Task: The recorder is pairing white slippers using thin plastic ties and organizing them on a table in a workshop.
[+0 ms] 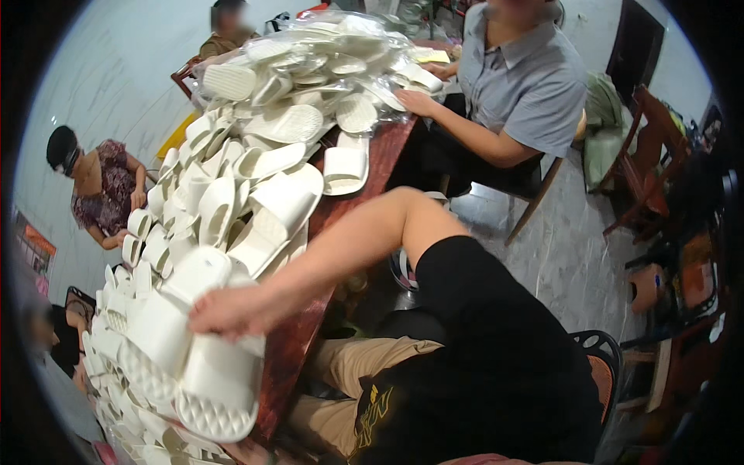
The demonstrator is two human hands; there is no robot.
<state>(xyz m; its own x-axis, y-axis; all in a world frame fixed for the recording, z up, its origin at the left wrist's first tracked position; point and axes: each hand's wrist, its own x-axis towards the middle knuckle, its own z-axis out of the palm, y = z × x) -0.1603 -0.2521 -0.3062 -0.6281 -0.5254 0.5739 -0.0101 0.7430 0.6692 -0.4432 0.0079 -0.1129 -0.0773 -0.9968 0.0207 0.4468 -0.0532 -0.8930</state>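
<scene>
The person's right hand lies flat, fingers spread, gripping nothing, on a white foam slipper at the near end of the heap on the table; it looks light, bendy, easiest taken by its strap.

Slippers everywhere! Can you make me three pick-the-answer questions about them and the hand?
1. Where does the person's right hand rest?
A. on the white slippers
B. on the floor
C. on a chair

2. What colour are the slippers in the pile?
A. red
B. white
C. black

3. How are the slippers at the far end of the table kept?
A. in a clear plastic bag
B. in a wooden box
C. hung on hooks

Answers: 1 A, the fingers lie across a slipper; 2 B, every slipper is white; 3 A, shiny clear plastic wraps them.
</scene>
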